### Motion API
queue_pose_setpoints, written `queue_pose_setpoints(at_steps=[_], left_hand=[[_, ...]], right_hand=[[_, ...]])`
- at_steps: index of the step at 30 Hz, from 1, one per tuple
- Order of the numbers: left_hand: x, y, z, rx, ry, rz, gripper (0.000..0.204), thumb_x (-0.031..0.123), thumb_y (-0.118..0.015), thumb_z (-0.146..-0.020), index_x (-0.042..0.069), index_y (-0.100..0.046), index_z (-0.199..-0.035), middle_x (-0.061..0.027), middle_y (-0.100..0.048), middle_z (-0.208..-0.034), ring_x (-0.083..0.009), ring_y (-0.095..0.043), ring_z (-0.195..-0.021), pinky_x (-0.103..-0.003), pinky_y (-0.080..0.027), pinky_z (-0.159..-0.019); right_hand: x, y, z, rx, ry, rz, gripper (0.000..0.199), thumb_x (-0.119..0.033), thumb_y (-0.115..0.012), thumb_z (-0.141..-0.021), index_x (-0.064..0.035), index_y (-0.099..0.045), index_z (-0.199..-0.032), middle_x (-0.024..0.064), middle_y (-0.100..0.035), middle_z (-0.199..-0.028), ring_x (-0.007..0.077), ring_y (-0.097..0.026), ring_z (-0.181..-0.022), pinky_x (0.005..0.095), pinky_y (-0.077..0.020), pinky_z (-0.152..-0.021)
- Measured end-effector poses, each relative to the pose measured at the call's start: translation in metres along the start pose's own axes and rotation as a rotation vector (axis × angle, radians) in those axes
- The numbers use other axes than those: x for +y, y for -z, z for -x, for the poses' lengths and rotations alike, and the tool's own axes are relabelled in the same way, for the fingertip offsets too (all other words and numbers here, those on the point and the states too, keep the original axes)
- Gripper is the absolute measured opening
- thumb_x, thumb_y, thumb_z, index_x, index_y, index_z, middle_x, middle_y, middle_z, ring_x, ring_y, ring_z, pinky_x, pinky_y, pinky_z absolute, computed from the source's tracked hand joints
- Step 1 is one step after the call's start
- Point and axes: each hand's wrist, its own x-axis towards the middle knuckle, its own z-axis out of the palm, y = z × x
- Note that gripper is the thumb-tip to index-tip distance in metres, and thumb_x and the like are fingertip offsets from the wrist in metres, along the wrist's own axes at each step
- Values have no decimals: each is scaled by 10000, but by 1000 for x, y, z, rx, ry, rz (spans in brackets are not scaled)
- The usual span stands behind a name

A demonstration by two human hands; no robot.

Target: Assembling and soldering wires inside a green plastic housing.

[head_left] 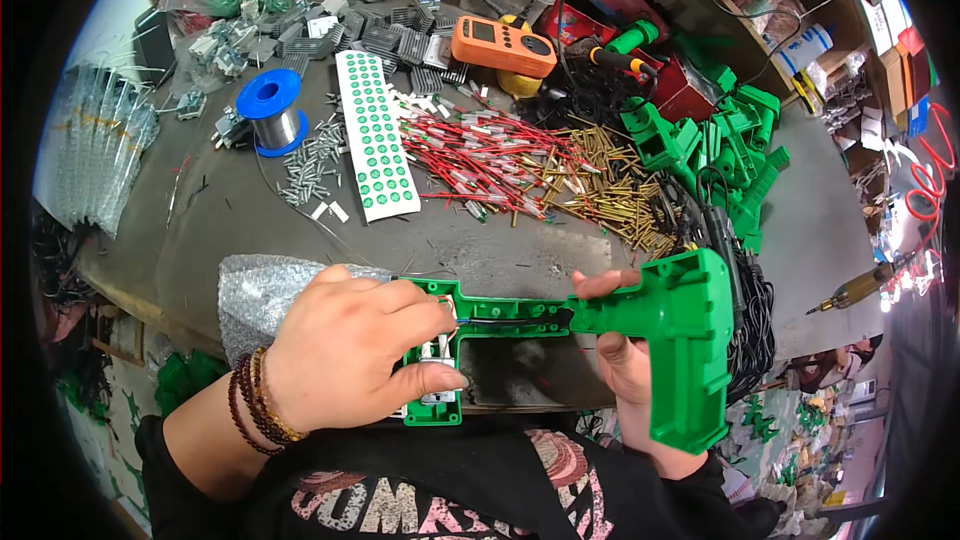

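The green shell (560, 325) is held level over the near edge of the desk (250, 210), open side up, so its inside can be reached. The right hand (625, 360) is closed around its grip end. The left hand (350, 350) pinches at the metal part (437, 355) seated in the shell's other end. Beyond the shell lie loose wires (480, 160), pins (600, 185) and screws (310, 165), unboxed.

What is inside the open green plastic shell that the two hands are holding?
Inside the green plastic shell a dark wire runs along the narrow middle channel, and small metal parts sit in the wider end. The left hand covers that end's left part, so anything there is hidden.
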Motion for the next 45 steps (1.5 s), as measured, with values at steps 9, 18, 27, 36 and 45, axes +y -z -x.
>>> queue_pose_setpoints(at_steps=[9, 18, 27, 36, 45], left_hand=[[16, 9, 3, 28, -44, -36, 690, 509, -832, -610, 97, -668, -1138, -66, -557, -1068, -256, -593, -930, -380, -415, -787], [29, 0, 2, 15, -80, -164, 497, 303, -831, -615, 154, -705, -1072, -5, -563, -889, -210, -546, -944, -458, -350, -936], [27, -3, 2, -36, -69, -134, 279, 298, -803, -656, 220, -734, -915, 24, -585, -900, -205, -554, -994, -533, -307, -1014], [28, -9, 14, 34, 12, -37, 492, 282, -840, -639, 136, -679, -1080, -4, -614, -964, -239, -571, -1054, -646, -156, -1107], [24, -37, 28, 500, 81, 102, 887, 152, -779, -684, 114, -388, -1479, -95, -556, -1142, -302, -539, -1149, -629, -201, -1098]], right_hand=[[9, -6, 16, 113, -148, 29, 652, -236, -810, -834, -63, -461, -1357, 96, -601, -1262, 259, -596, -1170, 569, -365, -1124], [20, -4, 14, 76, -74, 99, 685, -261, -844, -800, -69, -491, -1354, 102, -618, -1227, 259, -598, -1145, 569, -361, -1115], [14, -11, 9, 95, -46, 183, 550, -215, -826, -815, -36, -542, -1251, 86, -652, -1113, 204, -614, -1045, 362, -491, -924], [23, -15, 12, 15, -38, 292, 534, -140, -729, -871, -51, -480, -1335, 143, -624, -1210, 226, -609, -1053, 329, -512, -872], [16, -39, -11, -300, 342, 1013, 678, 42, -710, -688, -58, -569, -1344, 113, -612, -1226, 299, -605, -1069, 404, -446, -907]])
